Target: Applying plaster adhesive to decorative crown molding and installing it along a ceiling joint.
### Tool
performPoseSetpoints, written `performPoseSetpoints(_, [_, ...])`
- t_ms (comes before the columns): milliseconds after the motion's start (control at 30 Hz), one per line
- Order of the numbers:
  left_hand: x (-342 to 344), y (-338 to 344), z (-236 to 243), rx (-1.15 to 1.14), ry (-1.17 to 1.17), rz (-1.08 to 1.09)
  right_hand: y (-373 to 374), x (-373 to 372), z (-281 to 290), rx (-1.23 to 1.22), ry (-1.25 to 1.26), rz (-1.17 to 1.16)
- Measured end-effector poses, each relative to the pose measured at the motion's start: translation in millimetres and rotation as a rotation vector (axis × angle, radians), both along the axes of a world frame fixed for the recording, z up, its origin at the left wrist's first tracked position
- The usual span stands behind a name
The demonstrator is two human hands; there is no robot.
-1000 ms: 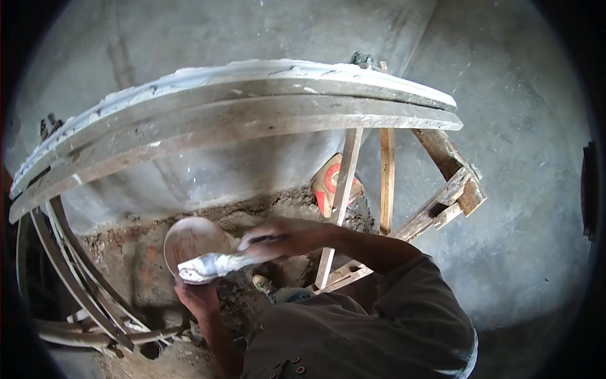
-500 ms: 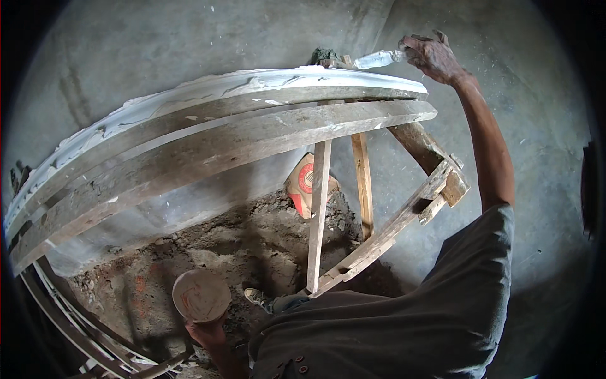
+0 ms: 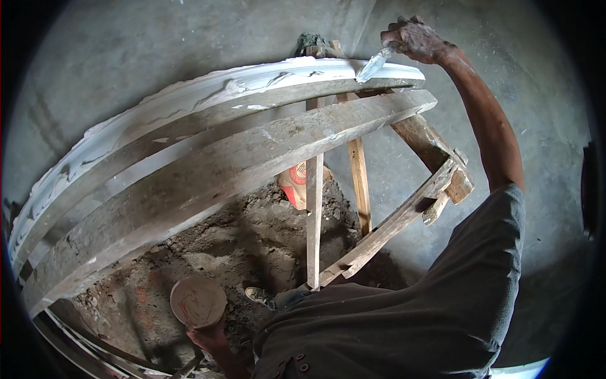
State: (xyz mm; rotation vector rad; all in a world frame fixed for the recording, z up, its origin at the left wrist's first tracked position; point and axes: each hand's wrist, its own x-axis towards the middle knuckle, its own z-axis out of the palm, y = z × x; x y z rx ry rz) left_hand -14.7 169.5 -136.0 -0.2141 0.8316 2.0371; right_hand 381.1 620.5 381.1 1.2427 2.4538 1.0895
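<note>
My right hand (image 3: 413, 41) is raised at the upper right, closed round a small plaster-smeared flat tool (image 3: 372, 65), whose tip touches the white moulding (image 3: 221, 82) near that strip's right end. The moulding runs in a long band along a wooden beam and has rough, lumpy white edges. Low down at the centre left, my left hand (image 3: 208, 335) grips a round shallow dish (image 3: 198, 298) from below, its inside dull beige with reddish streaks.
A timber frame with a lower beam (image 3: 189, 170), posts (image 3: 314, 234) and a diagonal brace (image 3: 391, 240) stands before a grey wall (image 3: 126, 44). Rubble (image 3: 233, 234) and a brown-and-red paper bag (image 3: 291, 189) lie below. A dark lump (image 3: 312, 41) sits behind the moulding. My shoe (image 3: 259, 297) shows underneath.
My right hand moved from over the dish up to the moulding with the tool, then slightly left and up, bringing the tip onto it. My left hand and dish moved lower.
</note>
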Motion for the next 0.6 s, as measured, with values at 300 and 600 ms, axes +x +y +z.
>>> performPoseSetpoints(300, [-4, 28, -2, 0.075, 0.003, -0.048, 36, 5, -6, 0.087, -0.348, 0.075])
performPoseSetpoints(600, [-4, 39, -44, 0.026, 1.210, -0.036, 82, 33, -23, 0.062, -0.406, -0.072])
